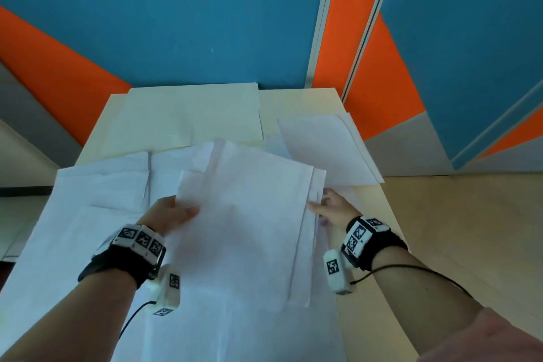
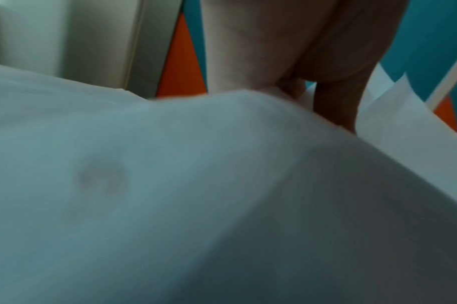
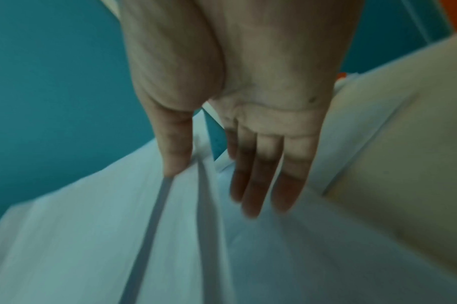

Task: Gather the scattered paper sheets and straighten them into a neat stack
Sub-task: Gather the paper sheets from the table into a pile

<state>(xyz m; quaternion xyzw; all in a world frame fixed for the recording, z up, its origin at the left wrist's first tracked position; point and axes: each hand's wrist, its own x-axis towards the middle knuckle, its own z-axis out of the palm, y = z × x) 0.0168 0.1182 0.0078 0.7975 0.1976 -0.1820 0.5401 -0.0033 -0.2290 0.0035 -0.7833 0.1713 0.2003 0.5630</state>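
A person leans over a pale worktop (image 1: 296, 103) littered with white paper sheets (image 1: 88, 214), both forearms reaching in from the near side. The left hand (image 1: 169, 214) has its grip closed on the left edge of a raised bundle of sheets (image 1: 252, 214): the thumb lies on top of the paper and the fingers go underneath, out of sight. The left wrist view shows little beyond blurred paper bulging up against the palm (image 2: 261, 51).

The right hand (image 1: 335, 209) meets the same bundle at its right edge. Its fingers (image 3: 250, 185) are straight and close together, lying flat against the paper, while the thumb (image 3: 175, 148) presses on the edges of several sheets that are fanned apart. That grip is loose, more a steadying touch than a clasp.

The bundle sits uneven between the two hands, with edges stepped and corners poking out at the top. More sheets lie flat under and to the left of it, spreading over the near left edge of the worktop. Another few sheets (image 1: 326, 147) lie askew at the right edge, overhanging it. A cream folder (image 1: 188, 114) lies at the far side, partly covered by the paper. Behind stands a blue and orange partition (image 1: 176, 15).
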